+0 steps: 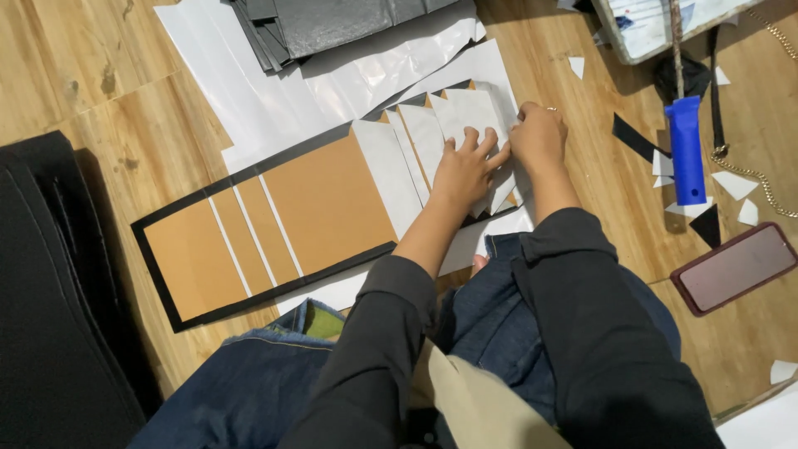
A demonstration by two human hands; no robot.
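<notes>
white paper strips (pixel 432 137) | left hand (pixel 464 170) flat, pressing | right hand (pixel 539 137) pinching edge

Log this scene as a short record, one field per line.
Surface: wooden floor
Left hand: flat, fingers spread on white paper strips
Right hand: pressing the strips' right end
Under strips: brown board with black border
Right side: blue roller, phone, paper scraps
Top: grey sheets
Left: black sheets

board (pixel 274 224) on floor | roller (pixel 686 150) right | phone (pixel 736 268) right
</notes>
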